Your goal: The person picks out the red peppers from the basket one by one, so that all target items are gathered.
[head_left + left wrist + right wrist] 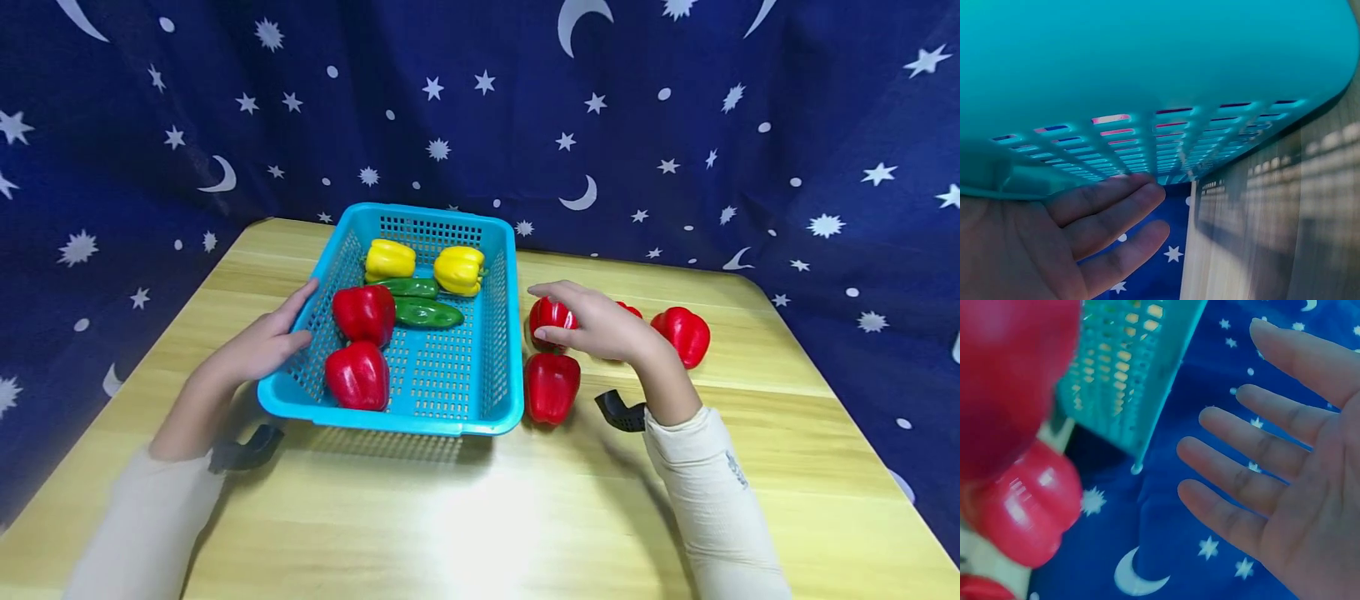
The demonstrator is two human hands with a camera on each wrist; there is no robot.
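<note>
Two yellow peppers (390, 260) lie around twelve o'clock in the blue basket (397, 422), two green peppers (429, 313) midway, two red peppers (357, 377) toward eight. Left hand (258, 346) grips it at nine; right hand (600, 325), wide, is near loose red peppers (552, 388) at three.

1. Table (360, 533): curtain (450, 100) behind it.
2. Basket (397, 423): left of the loose peppers (681, 337).
3. In it: two peppers (390, 260) side by side at the back, two chillies (430, 312) before them, two more peppers (357, 375) at the left, one before the other.
4. Left hand (262, 343): at its left wall.
5. Right hand (600, 323): right of it, among the loose peppers.
</note>
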